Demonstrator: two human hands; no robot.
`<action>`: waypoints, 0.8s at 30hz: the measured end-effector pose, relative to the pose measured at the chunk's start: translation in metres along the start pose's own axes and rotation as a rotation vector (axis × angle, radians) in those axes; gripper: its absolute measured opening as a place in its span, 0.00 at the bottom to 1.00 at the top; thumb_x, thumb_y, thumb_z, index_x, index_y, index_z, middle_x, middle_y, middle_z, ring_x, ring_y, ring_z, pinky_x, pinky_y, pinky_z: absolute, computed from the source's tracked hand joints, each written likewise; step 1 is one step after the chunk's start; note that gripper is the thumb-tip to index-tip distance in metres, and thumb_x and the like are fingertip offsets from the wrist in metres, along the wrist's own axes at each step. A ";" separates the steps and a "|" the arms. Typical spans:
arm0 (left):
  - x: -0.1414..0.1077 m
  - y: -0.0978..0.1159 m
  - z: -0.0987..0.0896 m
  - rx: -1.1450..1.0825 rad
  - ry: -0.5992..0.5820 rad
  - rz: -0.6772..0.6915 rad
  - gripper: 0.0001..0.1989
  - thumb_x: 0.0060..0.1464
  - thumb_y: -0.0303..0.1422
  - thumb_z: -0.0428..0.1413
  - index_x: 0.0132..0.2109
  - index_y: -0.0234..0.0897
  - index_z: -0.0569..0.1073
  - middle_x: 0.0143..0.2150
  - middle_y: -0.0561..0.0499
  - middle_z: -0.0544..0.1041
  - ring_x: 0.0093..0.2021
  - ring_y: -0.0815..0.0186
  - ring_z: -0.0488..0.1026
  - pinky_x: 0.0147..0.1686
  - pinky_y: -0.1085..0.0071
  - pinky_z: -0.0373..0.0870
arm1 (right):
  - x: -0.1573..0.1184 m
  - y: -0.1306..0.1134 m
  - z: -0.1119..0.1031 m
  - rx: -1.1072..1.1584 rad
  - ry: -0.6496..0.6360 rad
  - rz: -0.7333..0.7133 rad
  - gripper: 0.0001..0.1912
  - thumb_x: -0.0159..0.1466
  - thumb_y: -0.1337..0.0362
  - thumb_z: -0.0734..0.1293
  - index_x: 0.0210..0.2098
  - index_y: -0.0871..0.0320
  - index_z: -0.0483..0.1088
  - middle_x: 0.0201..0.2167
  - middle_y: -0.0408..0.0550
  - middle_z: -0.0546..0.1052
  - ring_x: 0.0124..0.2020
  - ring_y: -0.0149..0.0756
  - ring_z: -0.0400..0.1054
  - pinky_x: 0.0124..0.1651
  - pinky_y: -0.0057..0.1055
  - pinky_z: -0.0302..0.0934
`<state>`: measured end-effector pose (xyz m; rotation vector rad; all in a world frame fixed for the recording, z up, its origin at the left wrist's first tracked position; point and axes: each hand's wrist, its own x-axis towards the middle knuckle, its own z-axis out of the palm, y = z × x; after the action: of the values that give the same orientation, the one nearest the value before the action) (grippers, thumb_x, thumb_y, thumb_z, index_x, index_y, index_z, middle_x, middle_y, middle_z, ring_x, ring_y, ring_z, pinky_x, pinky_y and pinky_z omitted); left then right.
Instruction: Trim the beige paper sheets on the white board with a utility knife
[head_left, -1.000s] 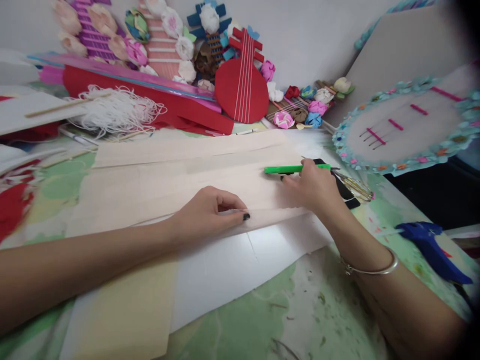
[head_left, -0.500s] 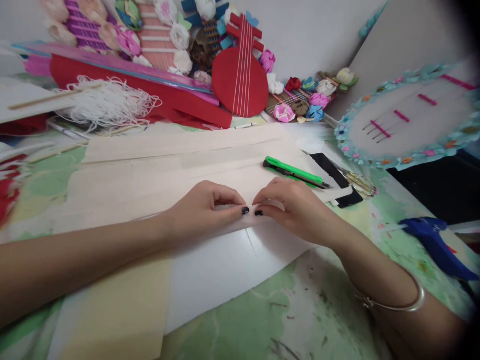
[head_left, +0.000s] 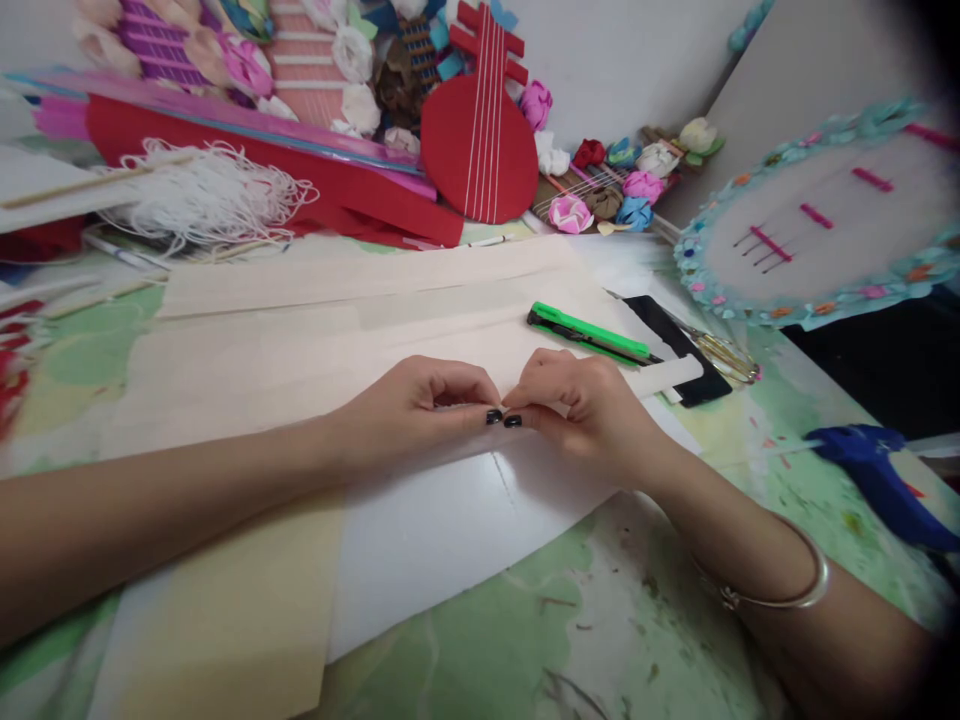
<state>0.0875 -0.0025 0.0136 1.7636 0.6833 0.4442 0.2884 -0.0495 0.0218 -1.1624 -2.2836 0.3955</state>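
Thumbs and fingertips pinched, my left hand [head_left: 420, 405] and my right hand [head_left: 585, 410] meet at the near edge of a cream paper sheet [head_left: 300, 350]. Both grip that edge, which is partly hidden by the fingers. Beneath it lies a white sheet [head_left: 435, 560] with a short thin line on it. A green cutter [head_left: 592, 333] rests on the cream paper just beyond my right hand. A rolled piece of the paper [head_left: 664, 376] sticks out to the right of that hand.
A black item [head_left: 675, 350] and scissors [head_left: 724, 360] lie at the right, with a blue glue gun [head_left: 877, 475] nearer. Behind are white string [head_left: 210, 195], a red lute-shaped craft [head_left: 480, 150] and paper flowers [head_left: 570, 213]. A flower-edged oval panel [head_left: 825, 220] stands at right.
The fingertips of my two hands have come closer together, and my right hand has shifted slightly left. The view has moved a little.
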 end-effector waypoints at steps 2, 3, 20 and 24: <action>0.000 0.000 0.000 0.001 0.005 -0.008 0.11 0.58 0.37 0.57 0.31 0.34 0.76 0.23 0.56 0.68 0.24 0.76 0.60 0.19 0.83 0.55 | 0.000 0.000 0.002 0.024 0.021 0.007 0.12 0.59 0.75 0.63 0.27 0.58 0.76 0.21 0.41 0.74 0.29 0.31 0.65 0.34 0.30 0.56; 0.000 0.000 0.001 0.000 0.007 -0.013 0.11 0.58 0.37 0.57 0.31 0.34 0.76 0.23 0.56 0.68 0.24 0.76 0.60 0.19 0.82 0.55 | 0.000 0.000 0.003 0.039 0.030 0.013 0.12 0.59 0.75 0.62 0.26 0.57 0.76 0.21 0.41 0.74 0.29 0.31 0.64 0.33 0.30 0.56; 0.001 -0.002 0.002 -0.020 0.035 -0.003 0.10 0.58 0.36 0.57 0.31 0.35 0.76 0.23 0.57 0.68 0.22 0.76 0.59 0.18 0.83 0.54 | -0.002 0.000 0.012 0.141 0.107 0.020 0.15 0.52 0.79 0.60 0.19 0.56 0.71 0.17 0.39 0.69 0.26 0.30 0.60 0.37 0.32 0.60; 0.000 -0.002 0.003 -0.017 0.041 0.003 0.10 0.57 0.36 0.57 0.31 0.35 0.76 0.22 0.57 0.67 0.22 0.77 0.59 0.18 0.84 0.53 | -0.002 0.001 0.012 0.168 0.113 0.021 0.15 0.52 0.79 0.60 0.22 0.56 0.74 0.18 0.39 0.71 0.26 0.30 0.61 0.37 0.32 0.60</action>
<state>0.0889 -0.0045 0.0111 1.7442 0.7038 0.4882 0.2828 -0.0512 0.0106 -1.0959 -2.0992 0.5064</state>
